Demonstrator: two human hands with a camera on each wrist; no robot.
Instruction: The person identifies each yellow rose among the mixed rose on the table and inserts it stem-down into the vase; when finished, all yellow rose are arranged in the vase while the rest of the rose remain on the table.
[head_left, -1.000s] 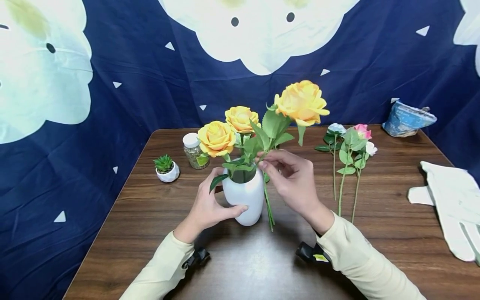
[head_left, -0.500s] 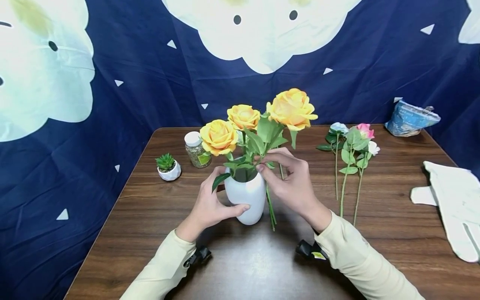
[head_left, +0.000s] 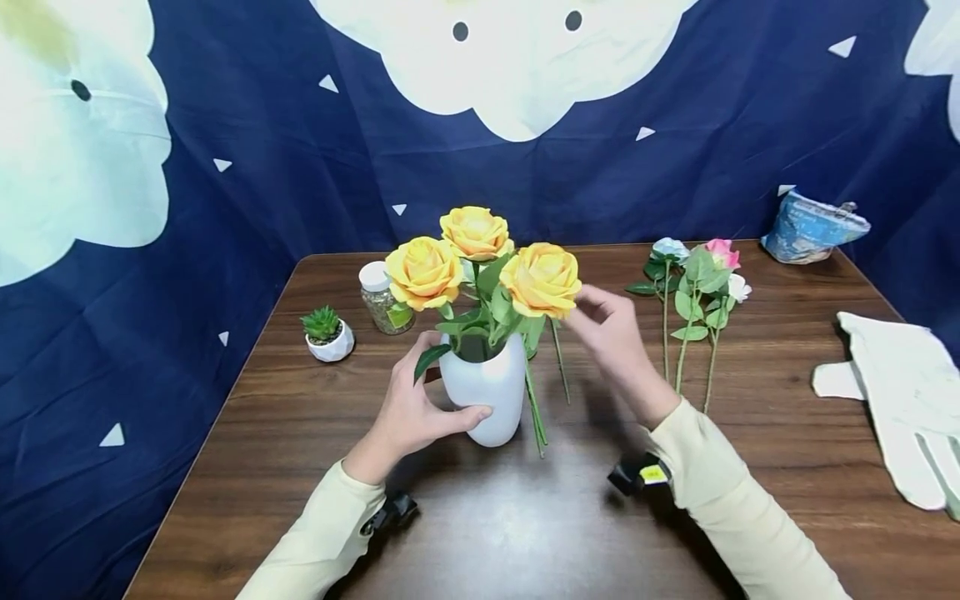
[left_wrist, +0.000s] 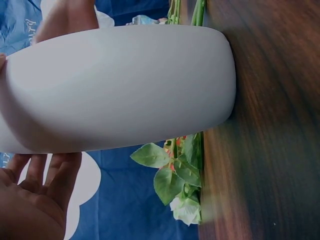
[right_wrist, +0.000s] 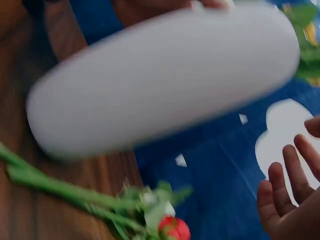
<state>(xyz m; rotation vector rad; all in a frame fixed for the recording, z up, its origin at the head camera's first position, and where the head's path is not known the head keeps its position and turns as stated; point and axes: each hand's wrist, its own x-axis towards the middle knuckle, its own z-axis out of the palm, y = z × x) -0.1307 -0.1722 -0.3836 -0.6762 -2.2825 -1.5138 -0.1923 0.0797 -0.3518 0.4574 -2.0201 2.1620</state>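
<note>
My left hand (head_left: pixel 408 408) grips the white vase (head_left: pixel 487 392) around its left side, thumb across the front. In the left wrist view the vase's smooth body (left_wrist: pixel 125 85) fills the middle, its base at the wooden table. Three yellow roses stand in the vase: a left one (head_left: pixel 425 272), a back one (head_left: pixel 476 233) and a right one (head_left: pixel 542 280). My right hand (head_left: pixel 611 337) is just right of the right rose, slightly blurred. In the right wrist view its fingers (right_wrist: pixel 290 182) are spread and hold nothing, apart from the vase.
Flower stems (head_left: pixel 536 412) lie beside the vase, with a red flower (right_wrist: pixel 175 229) among them. More flowers (head_left: pixel 693 296) lie right. A potted succulent (head_left: pixel 327 335) and a lidded jar (head_left: pixel 386 300) stand left. A blue pouch (head_left: pixel 813 229) and white gloves (head_left: pixel 896 400) lie right.
The third yellow rose has gone down into the vase, lower and to the left. My right hand has let go of its stem and moved right. The left hand keeps its grip.
</note>
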